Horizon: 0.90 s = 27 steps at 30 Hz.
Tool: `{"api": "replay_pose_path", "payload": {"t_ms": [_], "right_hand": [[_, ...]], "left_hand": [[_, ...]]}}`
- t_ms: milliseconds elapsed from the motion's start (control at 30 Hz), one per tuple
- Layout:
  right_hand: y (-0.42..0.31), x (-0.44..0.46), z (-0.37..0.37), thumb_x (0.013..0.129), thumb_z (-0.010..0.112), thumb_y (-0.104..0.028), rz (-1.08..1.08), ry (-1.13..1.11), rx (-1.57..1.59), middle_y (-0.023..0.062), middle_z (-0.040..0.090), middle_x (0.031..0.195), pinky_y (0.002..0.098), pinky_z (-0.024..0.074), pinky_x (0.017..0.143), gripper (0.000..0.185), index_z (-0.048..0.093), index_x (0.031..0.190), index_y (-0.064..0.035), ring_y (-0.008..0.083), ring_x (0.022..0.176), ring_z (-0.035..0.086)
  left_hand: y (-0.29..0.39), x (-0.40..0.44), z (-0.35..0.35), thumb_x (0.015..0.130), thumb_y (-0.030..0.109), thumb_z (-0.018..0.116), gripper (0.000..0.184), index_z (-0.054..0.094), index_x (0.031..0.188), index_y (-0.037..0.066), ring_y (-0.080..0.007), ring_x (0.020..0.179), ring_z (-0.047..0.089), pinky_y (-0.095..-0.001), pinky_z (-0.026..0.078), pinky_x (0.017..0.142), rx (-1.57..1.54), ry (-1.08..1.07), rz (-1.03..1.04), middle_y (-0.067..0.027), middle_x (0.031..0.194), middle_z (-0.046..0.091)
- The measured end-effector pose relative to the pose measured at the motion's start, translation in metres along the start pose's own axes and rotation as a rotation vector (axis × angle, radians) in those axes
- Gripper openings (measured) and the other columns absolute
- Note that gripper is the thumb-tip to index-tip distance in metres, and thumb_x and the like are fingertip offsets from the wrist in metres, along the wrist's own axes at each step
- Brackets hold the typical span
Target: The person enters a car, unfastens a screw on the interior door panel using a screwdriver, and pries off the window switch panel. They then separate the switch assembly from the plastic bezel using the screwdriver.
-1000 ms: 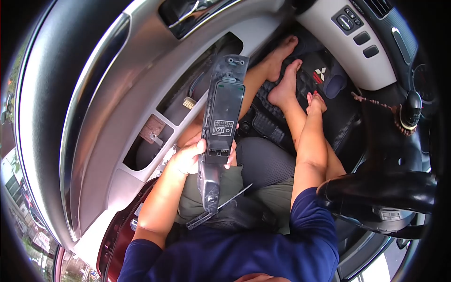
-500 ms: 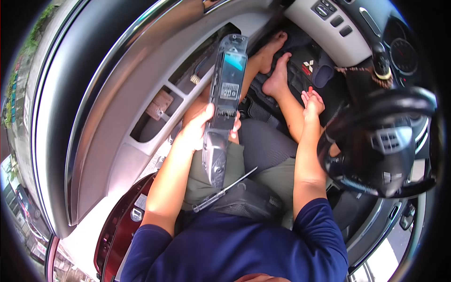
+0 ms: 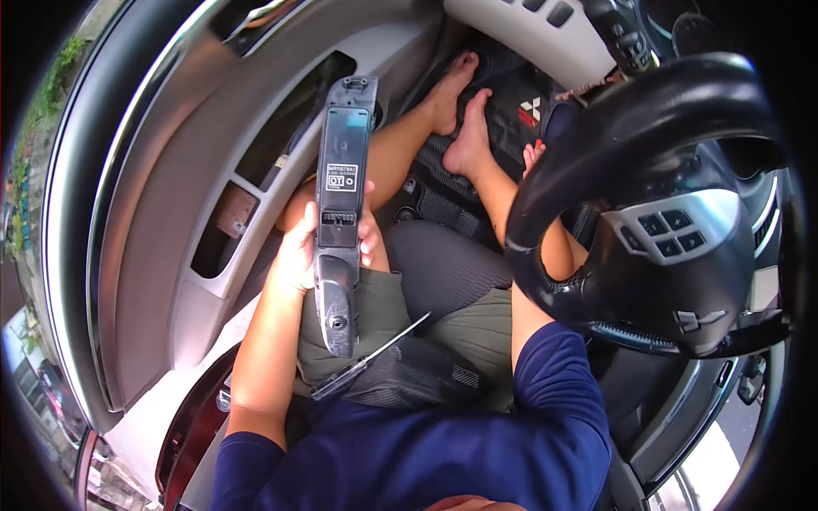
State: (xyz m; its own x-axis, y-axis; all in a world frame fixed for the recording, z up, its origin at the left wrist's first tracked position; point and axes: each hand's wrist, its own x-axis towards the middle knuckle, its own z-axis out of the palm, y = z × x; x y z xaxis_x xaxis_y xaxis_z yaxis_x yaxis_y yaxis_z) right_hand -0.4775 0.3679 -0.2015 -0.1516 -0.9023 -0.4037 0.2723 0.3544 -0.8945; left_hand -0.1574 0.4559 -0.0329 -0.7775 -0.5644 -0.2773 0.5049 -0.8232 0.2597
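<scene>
My left hand (image 3: 300, 247) is closed around a long dark plastic power window switch panel (image 3: 342, 196). The panel stands lengthwise over my left thigh, its underside with a white label and a connector socket facing me. My thumb and fingers grip its two long sides. My right hand (image 3: 532, 155) is low by my right shin, mostly hidden behind the steering wheel rim (image 3: 545, 204); only some fingertips show, and what they hold, if anything, cannot be made out. A screwdriver (image 3: 368, 358) with a clear handle lies across my lap.
On the left is the car door (image 3: 145, 255), its armrest showing open cut-outs and a bracket (image 3: 234, 211) inside one. The steering wheel fills the right side. A dark floor mat (image 3: 503, 102) with a logo lies under my bare feet.
My view has shifted, and the steering wheel now looms larger. The switch panel is more upright and its label faces me squarely. My right hand has gone partly behind the wheel.
</scene>
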Motion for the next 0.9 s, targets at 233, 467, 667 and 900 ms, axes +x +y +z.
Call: {"api": "replay_pose_path", "payload": {"t_ms": [233,467,667,900], "right_hand": [[0.025,-0.079,-0.094,0.098,0.038,-0.069,0.111,0.130,0.338,0.0165,0.010,0.174,0.0427,0.0127,0.130,0.103,0.002,0.164,0.0004,0.0305,0.161,0.013],[0.037,-0.101,-0.112,0.096,0.038,-0.074,0.123,0.193,0.393,0.0165,0.014,0.174,0.0441,0.0152,0.130,0.105,0.006,0.164,-0.0007,0.0310,0.160,0.017],[0.024,-0.092,-0.103,0.094,0.037,-0.078,0.103,0.154,0.429,0.0164,0.018,0.173,0.0454,0.0174,0.130,0.108,0.009,0.165,-0.0016,0.0314,0.160,0.020],[0.023,-0.089,-0.105,0.092,0.036,-0.083,0.115,0.141,0.456,0.0163,0.022,0.173,0.0468,0.0199,0.130,0.111,0.013,0.165,-0.0027,0.0319,0.159,0.023]], "left_hand": [[0.002,0.004,0.006,0.097,0.061,0.070,0.098,0.028,0.164,0.004,-0.0328,0.104,0.061,-0.0469,0.058,0.088,0.018,0.074,-0.030,-0.0186,0.114,0.059],[-0.001,0.000,0.004,0.097,0.061,0.070,0.095,0.032,0.163,0.005,-0.0337,0.102,0.061,-0.0475,0.056,0.088,0.014,0.060,-0.010,-0.0175,0.112,0.059],[0.001,0.001,0.012,0.091,0.063,0.076,0.099,0.036,0.161,0.006,-0.0325,0.095,0.061,-0.0465,0.053,0.084,0.158,0.135,-0.052,-0.0150,0.105,0.060],[0.001,0.003,0.011,0.090,0.063,0.076,0.100,0.035,0.163,0.007,-0.0329,0.097,0.060,-0.0461,0.053,0.084,0.152,0.141,-0.041,-0.0149,0.107,0.060]]}}
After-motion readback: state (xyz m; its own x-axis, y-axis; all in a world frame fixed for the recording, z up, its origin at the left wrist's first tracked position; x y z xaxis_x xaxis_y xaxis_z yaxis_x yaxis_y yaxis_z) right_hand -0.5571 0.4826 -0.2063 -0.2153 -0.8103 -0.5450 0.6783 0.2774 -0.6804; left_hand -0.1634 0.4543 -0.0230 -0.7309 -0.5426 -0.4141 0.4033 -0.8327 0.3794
